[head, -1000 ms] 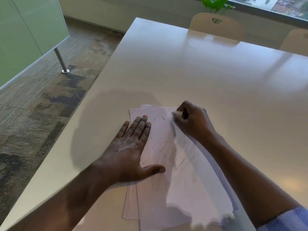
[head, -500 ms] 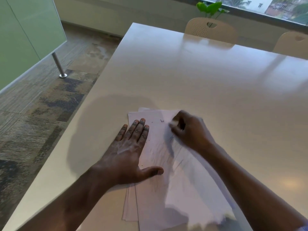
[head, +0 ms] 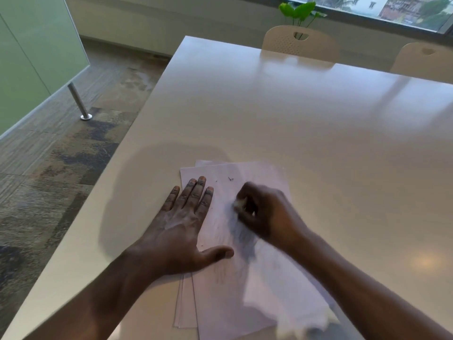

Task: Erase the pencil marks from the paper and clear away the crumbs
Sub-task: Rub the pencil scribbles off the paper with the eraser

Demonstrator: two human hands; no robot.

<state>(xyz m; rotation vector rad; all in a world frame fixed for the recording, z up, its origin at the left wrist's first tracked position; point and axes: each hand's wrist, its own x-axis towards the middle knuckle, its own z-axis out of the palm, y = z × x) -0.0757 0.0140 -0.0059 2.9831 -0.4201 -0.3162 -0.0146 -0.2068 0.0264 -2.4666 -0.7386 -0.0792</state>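
Note:
A small stack of white paper sheets [head: 225, 298] lies near the front left of the pale table [head: 306, 123]. Faint pencil marks show on the top sheet, and a few dark crumbs [head: 230, 178] sit near its far edge. My left hand [head: 186, 224] presses flat on the sheets' left side, fingers spread. My right hand [head: 267, 214], blurred by motion, is closed around a small whitish eraser [head: 239, 204] that touches the top sheet's middle.
Two beige chairs [head: 300, 44] stand at the table's far side, with a green plant [head: 300, 11] behind by the window. The table's left edge drops to patterned carpet [head: 61, 155]. A frosted glass partition with a metal post [head: 77, 101] stands at left.
My right hand with the eraser has slid from the paper's far edge toward me and slightly left over the sheet. My left hand stays flat. The head camera has tilted a little.

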